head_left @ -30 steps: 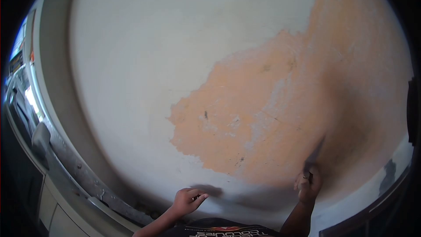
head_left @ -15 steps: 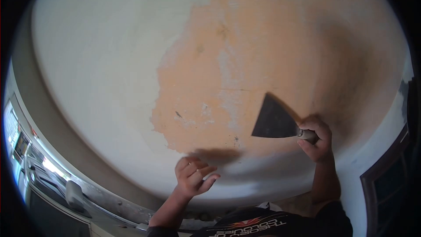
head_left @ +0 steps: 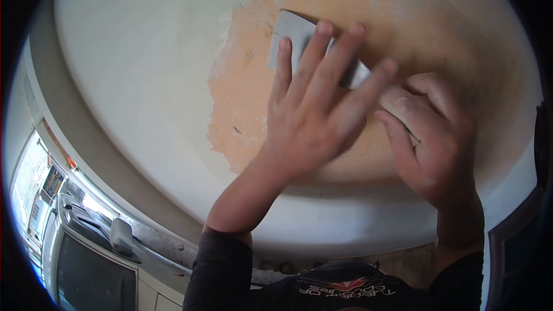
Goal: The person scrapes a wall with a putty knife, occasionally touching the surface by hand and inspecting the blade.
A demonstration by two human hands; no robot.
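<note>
My right hand (head_left: 440, 144) is wrapped round the handle of a wide scraper (head_left: 291, 27), whose flat metal blade points up and to the left near the wall. Spread over that blade is my left hand (head_left: 308, 118), back toward me, its fingers stretched out and overlapping the metal. Parts of the blade are hidden behind those fingers. Behind both hands lies a bare orange patch (head_left: 233, 103) with pale streaks and small marks. It has a ragged border against the whitish coating (head_left: 138, 63) on its left.
At the lower left, past the wall's edge, stands a vehicle (head_left: 95, 279) with a side mirror (head_left: 121, 236). A dark framed panel (head_left: 521, 253) is at the lower right. Rubble-like bits lie low behind my body.
The scraper has moved up and left with my right hand, and its blade is now tilted, catching light. My left hand has risen from below and spread its fingers over the blade.
</note>
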